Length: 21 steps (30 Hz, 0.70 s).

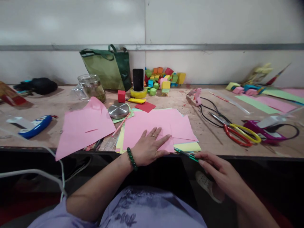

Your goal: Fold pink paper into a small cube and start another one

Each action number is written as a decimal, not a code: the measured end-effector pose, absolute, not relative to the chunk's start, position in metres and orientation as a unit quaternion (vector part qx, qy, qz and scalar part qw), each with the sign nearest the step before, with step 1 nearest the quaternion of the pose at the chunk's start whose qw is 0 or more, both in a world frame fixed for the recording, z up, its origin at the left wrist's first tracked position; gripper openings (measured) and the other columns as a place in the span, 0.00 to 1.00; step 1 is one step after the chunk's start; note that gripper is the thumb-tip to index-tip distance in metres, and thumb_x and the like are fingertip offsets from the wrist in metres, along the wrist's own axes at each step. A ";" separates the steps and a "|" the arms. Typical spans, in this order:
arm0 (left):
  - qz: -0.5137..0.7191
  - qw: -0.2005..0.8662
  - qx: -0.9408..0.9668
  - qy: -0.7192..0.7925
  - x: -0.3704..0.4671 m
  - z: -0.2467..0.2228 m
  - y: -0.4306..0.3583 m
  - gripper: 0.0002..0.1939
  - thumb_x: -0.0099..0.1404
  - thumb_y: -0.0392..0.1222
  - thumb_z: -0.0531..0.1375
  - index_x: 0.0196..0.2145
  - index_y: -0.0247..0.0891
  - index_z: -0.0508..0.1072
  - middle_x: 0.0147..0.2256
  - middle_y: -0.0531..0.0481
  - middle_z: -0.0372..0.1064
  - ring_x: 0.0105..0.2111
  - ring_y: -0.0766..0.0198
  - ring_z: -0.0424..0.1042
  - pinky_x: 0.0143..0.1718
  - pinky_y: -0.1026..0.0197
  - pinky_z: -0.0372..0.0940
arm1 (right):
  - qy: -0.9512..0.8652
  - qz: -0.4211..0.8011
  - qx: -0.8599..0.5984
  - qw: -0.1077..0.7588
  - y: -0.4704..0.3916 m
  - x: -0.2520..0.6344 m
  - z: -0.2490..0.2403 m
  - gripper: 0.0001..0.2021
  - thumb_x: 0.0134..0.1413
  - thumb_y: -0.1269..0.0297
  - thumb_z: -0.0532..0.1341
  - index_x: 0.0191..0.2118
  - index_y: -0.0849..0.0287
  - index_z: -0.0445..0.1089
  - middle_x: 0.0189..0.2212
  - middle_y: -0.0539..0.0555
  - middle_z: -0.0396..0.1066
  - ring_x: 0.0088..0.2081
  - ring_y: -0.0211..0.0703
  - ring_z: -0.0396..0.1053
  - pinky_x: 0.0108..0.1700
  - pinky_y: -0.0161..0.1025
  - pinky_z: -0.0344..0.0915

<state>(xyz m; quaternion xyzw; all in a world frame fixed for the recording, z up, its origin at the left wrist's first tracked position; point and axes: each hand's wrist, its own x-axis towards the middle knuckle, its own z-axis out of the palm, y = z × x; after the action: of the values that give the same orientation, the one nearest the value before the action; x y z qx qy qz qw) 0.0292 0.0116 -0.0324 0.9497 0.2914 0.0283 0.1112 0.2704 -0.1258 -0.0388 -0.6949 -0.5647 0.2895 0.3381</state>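
My left hand (150, 146) lies with fingers spread on a pink sheet (147, 122), pressing it flat near the table's front edge. Under that sheet, yellow paper (190, 147) sticks out along the front and left. A smaller pink piece (182, 129) is at the sheet's right side. Past the front edge, my right hand (217, 166) pinches a green thin tool (187, 154), perhaps a cutter; its tip reaches the lower right corner of the pink sheet.
A loose pink sheet (83, 128) overhangs the front edge at left. Behind the stack are a round metal tin (118, 110), a glass mug (92, 88), a phone (138, 79) and paper cubes (165, 86). Scissors (237, 131) lie at right, near a purple tool (266, 131).
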 end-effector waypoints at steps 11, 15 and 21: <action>0.028 0.118 0.949 0.290 0.027 -0.037 0.012 0.31 0.69 0.61 0.40 0.66 0.51 0.45 0.68 0.38 0.34 0.67 0.44 0.37 0.60 0.33 0.42 | -0.550 0.302 -0.689 0.361 -0.123 0.267 -0.039 0.18 0.48 0.45 0.62 0.32 0.56 0.75 0.33 0.54 0.76 0.35 0.47 0.72 0.39 0.38 0.68; 0.033 0.116 0.949 0.290 0.028 -0.038 0.012 0.30 0.69 0.60 0.41 0.66 0.52 0.44 0.68 0.41 0.35 0.67 0.45 0.37 0.60 0.33 0.42 | -0.541 0.297 -0.696 0.366 -0.122 0.269 -0.037 0.20 0.45 0.43 0.63 0.32 0.56 0.76 0.33 0.55 0.77 0.36 0.50 0.73 0.41 0.42 0.69; 0.025 0.115 0.949 0.291 0.027 -0.037 0.012 0.30 0.70 0.60 0.41 0.66 0.51 0.44 0.68 0.39 0.35 0.67 0.45 0.37 0.60 0.33 0.43 | -0.550 0.296 -0.695 0.358 -0.120 0.268 -0.032 0.21 0.44 0.41 0.63 0.29 0.56 0.76 0.31 0.55 0.76 0.35 0.49 0.72 0.38 0.40 0.69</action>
<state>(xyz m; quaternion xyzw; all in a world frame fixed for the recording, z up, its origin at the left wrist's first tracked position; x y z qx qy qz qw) 0.0268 0.0121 -0.0368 0.9494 0.2915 0.0249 0.1146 0.2682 -0.1200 -0.0322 -0.6946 -0.5496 0.2957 0.3579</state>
